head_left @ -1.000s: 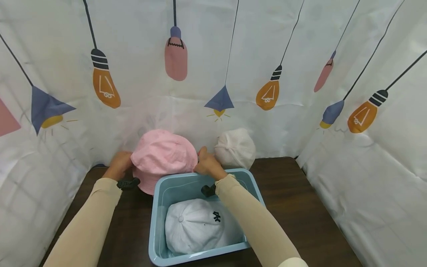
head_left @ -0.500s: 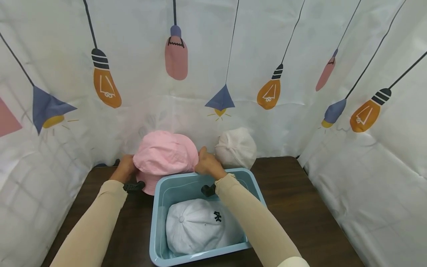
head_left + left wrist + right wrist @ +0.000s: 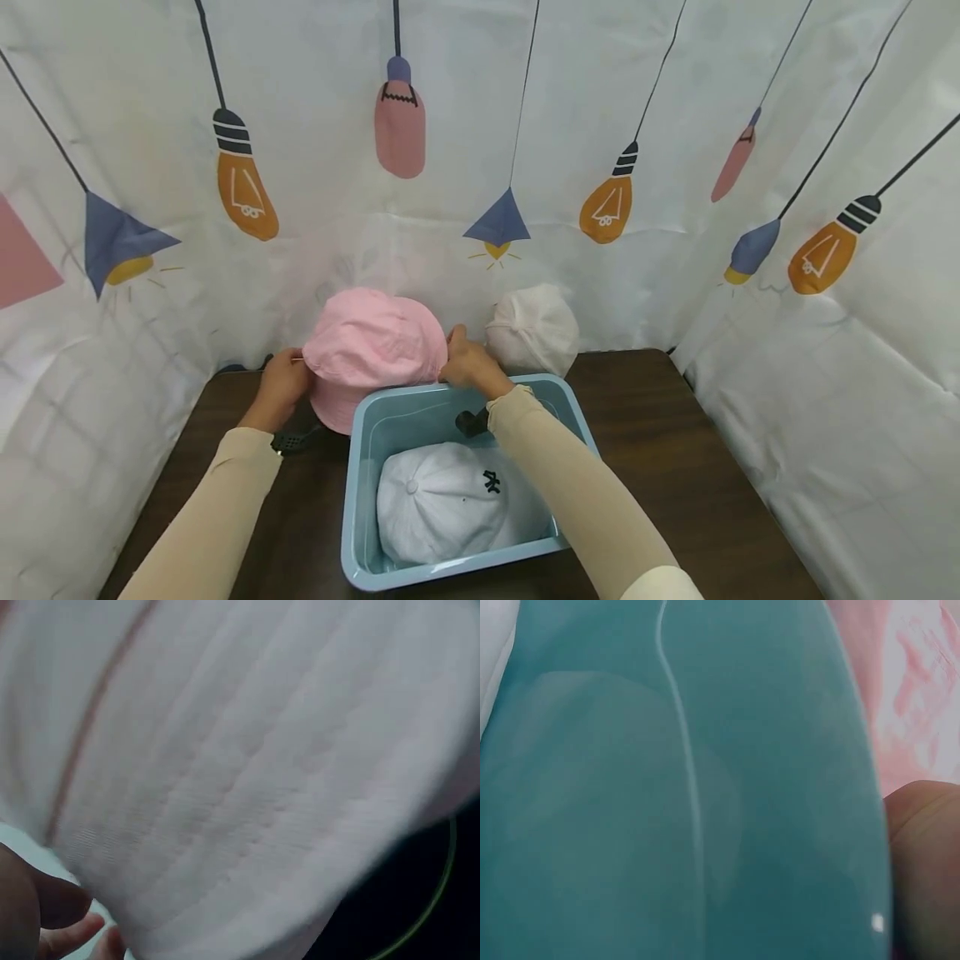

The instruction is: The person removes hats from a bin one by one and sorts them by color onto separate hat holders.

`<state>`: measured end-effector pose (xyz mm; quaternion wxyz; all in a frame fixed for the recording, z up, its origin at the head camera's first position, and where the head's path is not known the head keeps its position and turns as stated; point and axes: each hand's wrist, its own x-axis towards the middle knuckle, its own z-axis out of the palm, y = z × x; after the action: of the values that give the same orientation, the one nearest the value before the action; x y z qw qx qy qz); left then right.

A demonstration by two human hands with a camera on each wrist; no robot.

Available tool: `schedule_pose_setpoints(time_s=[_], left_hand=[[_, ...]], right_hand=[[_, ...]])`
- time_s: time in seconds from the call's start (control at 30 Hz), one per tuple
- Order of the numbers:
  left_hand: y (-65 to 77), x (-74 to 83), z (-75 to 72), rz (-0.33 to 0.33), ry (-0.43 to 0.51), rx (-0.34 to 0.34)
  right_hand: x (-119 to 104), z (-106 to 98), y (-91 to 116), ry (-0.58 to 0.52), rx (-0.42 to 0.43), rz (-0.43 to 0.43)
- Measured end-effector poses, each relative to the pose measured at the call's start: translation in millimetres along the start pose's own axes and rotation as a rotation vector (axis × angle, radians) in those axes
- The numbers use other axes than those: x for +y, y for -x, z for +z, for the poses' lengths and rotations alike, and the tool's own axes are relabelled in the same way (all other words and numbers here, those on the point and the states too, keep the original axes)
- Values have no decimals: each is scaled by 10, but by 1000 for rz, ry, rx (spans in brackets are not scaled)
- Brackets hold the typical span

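A pink bucket hat (image 3: 375,342) stands against the back wall, just behind a light-blue plastic tub (image 3: 351,500). My left hand (image 3: 281,385) pinches the left edge of its brim; up close, the pale stitched brim (image 3: 247,772) fills the left wrist view, with my thumb (image 3: 64,900) at its edge. At the opposite side, my right hand (image 3: 472,367) holds the right edge of the hat, reaching over the tub's back rim. Its fingertips are partly hidden. In the right wrist view, the tub wall (image 3: 780,787) covers most of the hand.
Inside the tub lies a white baseball cap (image 3: 438,500) with a dark logo, partly covered by my right forearm. A cream cap (image 3: 534,329) leans on the wall at the back right. Brown tabletop (image 3: 660,467) shows right of the tub. White printed cloth (image 3: 315,125) encloses the table.
My left hand has shifted along the hat's left brim and its wrist has dropped and turned. The hat has moved very slightly right; my right hand stays at its right edge.
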<state>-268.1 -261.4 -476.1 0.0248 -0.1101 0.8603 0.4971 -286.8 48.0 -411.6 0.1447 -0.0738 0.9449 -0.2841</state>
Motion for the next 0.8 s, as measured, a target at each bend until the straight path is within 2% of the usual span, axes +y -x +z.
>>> schedule_pose_setpoints(time_s=[0.17,0.27,0.37,0.5,0.63,0.73,0.8], left_hand=[[247,107,-79,54,-94,114],[440,211,-136,103,-161,182],[653,285,-169,188,-209,222],[964,365,-147,286,-233,169],[1264,433,-37,305,-225,64],[1455,460,66,308,-226,7],[1555,466,137,321,-224,-6]], right_hand=[[14,-145,-3,-92,-10,-9],[-29,-261,80,-52,17,-53],[-104,-359,230,37,51,-136],[-192,-424,481,60,74,-310],[-209,-366,709,132,118,-491],[-180,-269,838,216,134,-572],[-146,-200,902,265,119,-611]])
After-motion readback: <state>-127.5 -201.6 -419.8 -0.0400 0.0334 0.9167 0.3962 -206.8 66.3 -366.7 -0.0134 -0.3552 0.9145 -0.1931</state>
